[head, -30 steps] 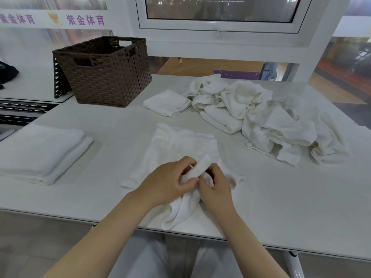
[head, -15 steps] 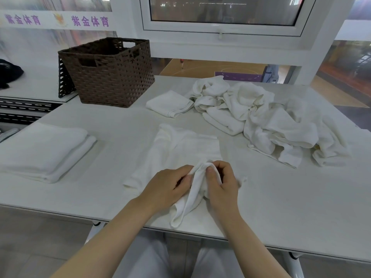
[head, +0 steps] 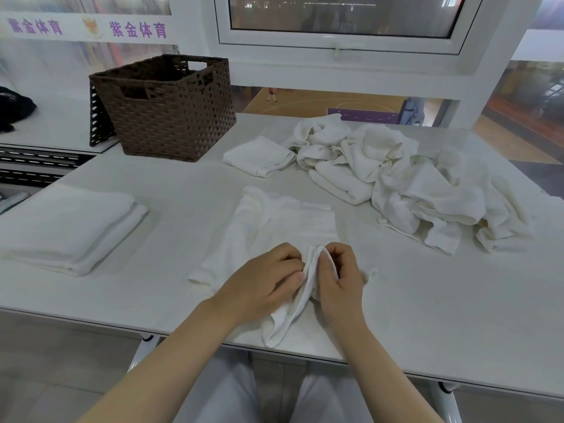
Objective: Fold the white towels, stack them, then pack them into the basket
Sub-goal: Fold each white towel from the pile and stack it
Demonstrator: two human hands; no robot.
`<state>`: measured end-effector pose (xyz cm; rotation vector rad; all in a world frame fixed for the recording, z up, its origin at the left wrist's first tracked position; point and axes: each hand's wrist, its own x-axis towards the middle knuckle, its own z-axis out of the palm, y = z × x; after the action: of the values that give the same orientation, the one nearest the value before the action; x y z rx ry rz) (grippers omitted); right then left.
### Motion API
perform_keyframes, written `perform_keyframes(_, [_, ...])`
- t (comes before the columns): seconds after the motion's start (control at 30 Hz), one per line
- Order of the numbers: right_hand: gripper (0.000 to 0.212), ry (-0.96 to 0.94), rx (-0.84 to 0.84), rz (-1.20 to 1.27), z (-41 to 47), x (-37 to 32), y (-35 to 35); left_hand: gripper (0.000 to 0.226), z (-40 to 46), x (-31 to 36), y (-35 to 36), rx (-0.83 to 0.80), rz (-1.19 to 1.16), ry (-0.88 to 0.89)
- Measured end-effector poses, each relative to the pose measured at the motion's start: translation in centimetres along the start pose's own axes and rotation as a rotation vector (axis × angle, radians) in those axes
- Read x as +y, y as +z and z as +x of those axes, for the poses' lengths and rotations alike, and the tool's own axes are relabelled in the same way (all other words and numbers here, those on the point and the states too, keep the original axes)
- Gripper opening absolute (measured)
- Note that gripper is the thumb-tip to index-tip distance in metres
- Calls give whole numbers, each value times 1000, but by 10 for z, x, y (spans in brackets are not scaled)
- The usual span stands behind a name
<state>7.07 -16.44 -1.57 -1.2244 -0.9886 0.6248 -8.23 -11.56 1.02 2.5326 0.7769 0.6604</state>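
Observation:
A white towel point(head: 283, 221) lies spread on the white table point(head: 427, 315) in front of me. Its near edge is bunched up between my hands and hangs over the table's front edge. My left hand point(head: 262, 282) and my right hand point(head: 338, 276) both pinch that bunched edge, fingers curled, close together. A folded towel stack point(head: 64, 227) lies at the left. One small folded towel point(head: 259, 157) sits near the brown woven basket point(head: 164, 114) at the back left. A heap of unfolded white towels point(head: 406, 181) fills the back right.
A white window frame and glass wall run behind the table. A black lattice object point(head: 99, 123) leans behind the basket. A lower shelf with a dark item point(head: 13, 109) is at the far left. The table's front edge is just below my wrists.
My hands have shifted slightly away from me along the bunched towel edge, and my fingers have regripped it. The camera has moved a little; the other towels and the basket stay put.

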Motion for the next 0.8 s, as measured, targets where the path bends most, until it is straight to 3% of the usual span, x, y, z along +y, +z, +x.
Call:
perform_keyframes(0.1, [14, 11, -23, 8, 0, -3, 0, 30, 4, 0, -4, 8, -105, 7])
perform_keyframes(0.2, [11, 47, -20, 40, 1, -5, -1, 13, 8, 0, -7, 25, -234, -109])
perform_keyframes(0.3, [9, 71, -33, 61, 0, -6, -1, 44, 10, 3, -11, 3, -326, -186])
perform_keyframes(0.37, [8, 101, -57, 96, 0, -6, -2, 54, 14, 3, -16, -66, -301, -165])
perform_keyframes(0.6, [10, 125, -77, 63, 1, 1, 0, 15, 28, -5, -23, -65, -155, -44])
perform_keyframes(0.7, [17, -77, 61, -79, -2, 0, -1, 9, 27, -9, -27, 16, -119, -54])
perform_keyframes(0.8, [13, -556, 21, -231, -8, -3, -5, 8, 33, -7, -40, 171, -82, -23])
